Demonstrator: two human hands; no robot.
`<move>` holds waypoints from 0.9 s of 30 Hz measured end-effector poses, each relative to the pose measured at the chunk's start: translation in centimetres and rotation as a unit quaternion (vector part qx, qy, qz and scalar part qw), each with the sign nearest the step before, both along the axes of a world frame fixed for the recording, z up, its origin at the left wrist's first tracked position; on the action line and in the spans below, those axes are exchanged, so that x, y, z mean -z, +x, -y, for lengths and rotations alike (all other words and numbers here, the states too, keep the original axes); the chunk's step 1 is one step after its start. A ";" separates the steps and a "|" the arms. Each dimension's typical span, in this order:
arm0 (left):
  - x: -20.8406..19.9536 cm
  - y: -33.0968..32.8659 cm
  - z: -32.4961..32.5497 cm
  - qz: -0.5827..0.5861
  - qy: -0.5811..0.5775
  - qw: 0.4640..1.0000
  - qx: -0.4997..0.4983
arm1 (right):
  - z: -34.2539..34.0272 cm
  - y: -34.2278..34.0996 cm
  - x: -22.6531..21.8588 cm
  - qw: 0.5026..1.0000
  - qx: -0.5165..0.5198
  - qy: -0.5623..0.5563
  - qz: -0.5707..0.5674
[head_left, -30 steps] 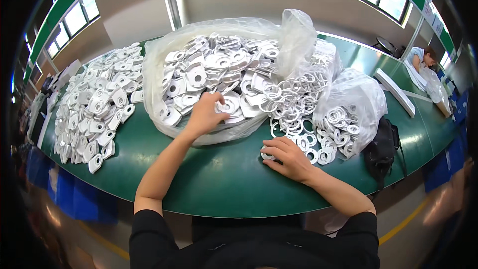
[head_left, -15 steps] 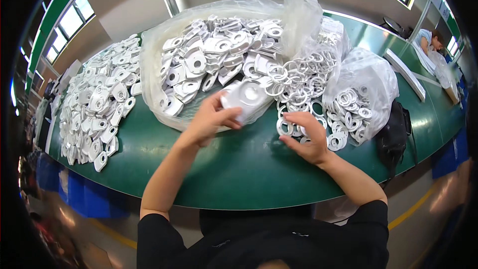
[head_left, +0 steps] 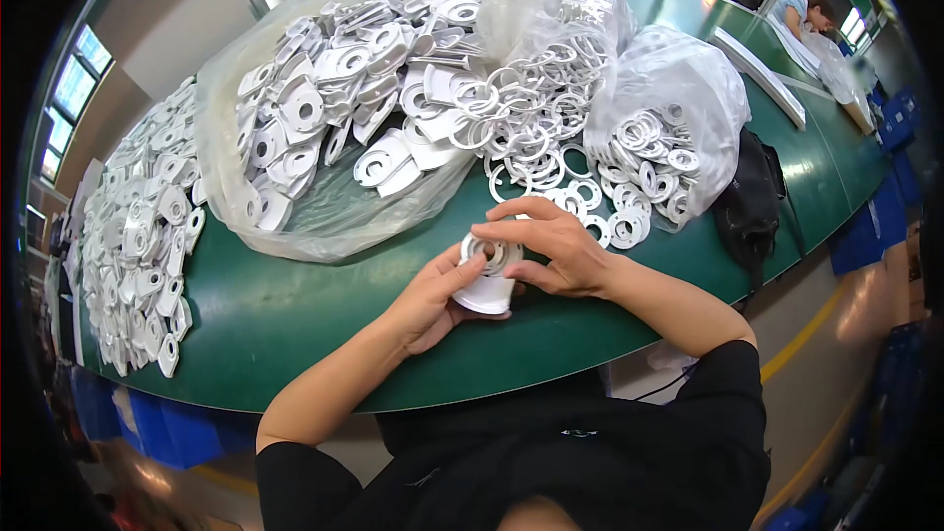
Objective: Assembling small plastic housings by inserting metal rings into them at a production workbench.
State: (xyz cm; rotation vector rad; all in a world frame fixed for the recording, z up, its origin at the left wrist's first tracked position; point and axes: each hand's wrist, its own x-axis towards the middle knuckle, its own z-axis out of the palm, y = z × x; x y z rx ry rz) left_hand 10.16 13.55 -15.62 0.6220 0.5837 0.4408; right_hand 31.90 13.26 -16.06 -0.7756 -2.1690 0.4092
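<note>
Low over the front middle of the table, my left hand grips a white plastic plate with a rounded end and a round hole. A white ring lies around that hole. The thumb and fingers of my right hand are curled about the ring's edge. Whether the ring sits fully in the plate cannot be made out. Beyond my hands, a large clear bag lies open with a heap of similar plates. Loose white rings spill beside it, just past my right hand.
More white pieces are piled at the table's left. A second clear bag of rings stands at right, next to a black pouch. A long white bar lies farther back. Another person sits at the far right.
My left hand has drawn the plate back from the big bag toward me. My right hand has come left from the loose rings to meet it. The view has shifted.
</note>
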 end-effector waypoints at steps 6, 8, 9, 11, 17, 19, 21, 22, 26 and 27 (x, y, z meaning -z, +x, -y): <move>0.0 -0.3 -0.2 -0.065 0.095 0.992 -0.050 | -1.5 3.2 -3.0 0.989 0.138 0.053 0.002; 0.0 -0.5 -0.4 -0.071 0.105 0.990 -0.066 | -2.0 4.2 -3.4 0.977 0.208 0.000 -0.045; 0.0 -0.5 -0.5 -0.070 0.105 0.990 -0.067 | -2.0 4.7 -3.7 0.977 0.207 0.001 -0.044; -0.1 -0.3 -0.7 -0.051 0.077 0.991 -0.098 | -2.1 5.3 -4.4 0.957 0.277 -0.084 0.020; 0.1 -0.3 -0.7 -0.043 0.090 0.990 -0.101 | -2.7 4.6 -1.7 0.968 0.249 -0.001 0.039; 0.2 -0.2 -0.5 -0.042 0.095 0.989 -0.106 | -2.5 3.5 -1.3 0.972 0.231 0.037 0.032; 0.4 -0.1 -0.4 -0.042 0.101 0.987 -0.114 | -2.1 2.3 -1.3 0.976 0.204 0.061 0.055; 0.5 0.0 -0.4 -0.037 0.096 0.988 -0.116 | -1.9 1.7 -1.4 0.977 0.179 0.084 0.077; 0.1 0.1 -0.3 -0.027 0.088 0.987 -0.129 | -1.3 0.7 -0.4 0.969 0.211 0.023 0.127; 0.1 0.1 -0.3 -0.027 0.088 0.987 -0.129 | -1.4 1.0 -0.6 0.969 0.213 0.002 0.124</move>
